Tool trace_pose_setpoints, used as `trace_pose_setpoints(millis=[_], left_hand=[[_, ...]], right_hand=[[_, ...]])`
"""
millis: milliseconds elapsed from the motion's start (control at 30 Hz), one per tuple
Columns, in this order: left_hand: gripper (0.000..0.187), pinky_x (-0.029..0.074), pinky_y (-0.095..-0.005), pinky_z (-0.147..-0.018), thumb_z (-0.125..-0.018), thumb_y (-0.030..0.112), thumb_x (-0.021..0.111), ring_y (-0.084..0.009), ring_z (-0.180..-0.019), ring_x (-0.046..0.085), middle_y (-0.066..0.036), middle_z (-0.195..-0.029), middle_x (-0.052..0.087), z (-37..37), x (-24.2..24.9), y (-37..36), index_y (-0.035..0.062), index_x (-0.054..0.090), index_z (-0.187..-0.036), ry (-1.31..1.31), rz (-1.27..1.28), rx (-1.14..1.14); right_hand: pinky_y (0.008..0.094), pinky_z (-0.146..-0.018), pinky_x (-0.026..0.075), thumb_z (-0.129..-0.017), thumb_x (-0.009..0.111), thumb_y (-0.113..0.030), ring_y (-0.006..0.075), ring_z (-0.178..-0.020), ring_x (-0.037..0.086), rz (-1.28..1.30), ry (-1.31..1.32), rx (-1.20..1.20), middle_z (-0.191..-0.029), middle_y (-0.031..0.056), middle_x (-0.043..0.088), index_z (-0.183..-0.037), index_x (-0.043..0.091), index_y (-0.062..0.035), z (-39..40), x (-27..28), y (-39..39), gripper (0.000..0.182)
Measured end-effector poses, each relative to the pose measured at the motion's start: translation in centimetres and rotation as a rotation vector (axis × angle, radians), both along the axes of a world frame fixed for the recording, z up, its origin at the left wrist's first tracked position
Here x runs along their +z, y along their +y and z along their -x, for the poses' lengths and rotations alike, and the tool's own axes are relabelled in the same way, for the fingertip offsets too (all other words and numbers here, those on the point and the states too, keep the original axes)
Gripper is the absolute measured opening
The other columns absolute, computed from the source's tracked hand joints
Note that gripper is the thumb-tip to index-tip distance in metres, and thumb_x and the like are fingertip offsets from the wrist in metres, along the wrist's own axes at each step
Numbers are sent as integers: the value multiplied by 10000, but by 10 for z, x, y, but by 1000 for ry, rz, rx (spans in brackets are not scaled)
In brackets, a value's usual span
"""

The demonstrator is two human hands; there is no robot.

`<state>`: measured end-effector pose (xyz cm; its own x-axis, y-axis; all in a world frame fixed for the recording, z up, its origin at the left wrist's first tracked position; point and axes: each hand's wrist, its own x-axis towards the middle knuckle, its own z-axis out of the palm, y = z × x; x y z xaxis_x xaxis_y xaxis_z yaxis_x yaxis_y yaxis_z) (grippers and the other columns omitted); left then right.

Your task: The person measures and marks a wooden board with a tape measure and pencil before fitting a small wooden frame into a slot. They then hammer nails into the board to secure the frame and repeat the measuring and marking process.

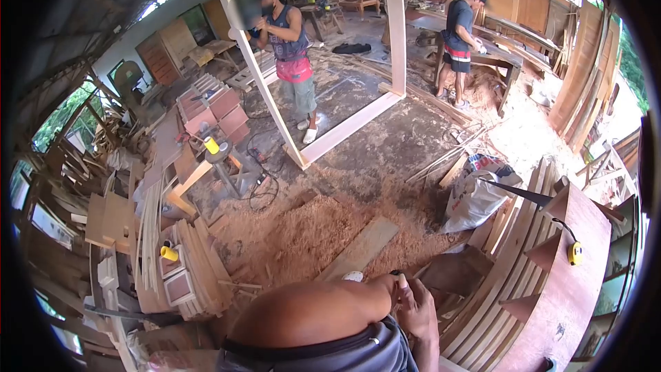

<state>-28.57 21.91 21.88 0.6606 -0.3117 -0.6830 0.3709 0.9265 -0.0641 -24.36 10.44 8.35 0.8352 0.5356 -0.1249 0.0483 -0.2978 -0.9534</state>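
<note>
My left arm reaches across the bottom of the view to the right, and my left hand [390, 293] is mostly hidden behind my right hand. My right hand [418, 308] meets it, its fingers bent and closed in. A small dark thing [396, 273] shows at the fingertips; its kind is not clear. Past the hands, a flat wooden board [363, 246] lies on the sawdust. Right of them is a stack of long wooden strips [490, 279], with a reddish panel [568, 282] beside it. A yellow tape measure [574, 253] rests on that panel.
A white sack [476, 200] stands by a dark saw-like blade [518, 193]. A tall wooden frame [354, 127] stands ahead, with a person [288, 41] behind it. Another person [459, 34] bends over a bench. Stacked lumber [196, 262] and a stool [220, 155] are left.
</note>
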Motion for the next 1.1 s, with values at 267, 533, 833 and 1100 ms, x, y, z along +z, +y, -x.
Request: trace_pose_setpoints(millis=[267, 533, 833, 1100], left_hand=[[310, 560, -385, -680, -1008, 291, 581, -194, -734, 634, -115, -928, 720, 14, 84, -4, 8, 674, -1095, 170, 397, 484], [307, 555, -391, -680, -1015, 291, 580, -193, -739, 625, -107, -926, 716, 32, 98, 0, 11, 668, -1105, 280, 714, 902], [332, 557, -380, -768, -1024, 304, 566, -191, -830, 603, -94, -945, 698, 50, 94, 44, 6, 662, -1135, 237, -460, 398], [348, 556, -378, -823, -1012, 314, 566, -208, -900, 608, -104, -985, 695, 61, 71, 63, 9, 673, -1141, 268, -910, 135]], right_hand=[[293, -793, 507, -1014, 642, -369, 122, -874, 603, -149, 330, 79, -942, 92, 692, -1112, 663, 63, -17, -1, -2, 444], [296, -787, 548, -981, 662, -442, 160, -911, 650, -144, 313, 201, -998, 83, 681, -1160, 650, 47, -27, -3, 7, 521], [253, -724, 478, -986, 687, -314, 96, -803, 583, -64, 298, 277, -898, 39, 659, -1152, 663, 55, -42, -9, 28, 405], [292, -780, 547, -968, 700, -372, 142, -904, 662, -43, 275, 437, -995, 80, 698, -1160, 666, 29, -54, -24, 45, 446]])
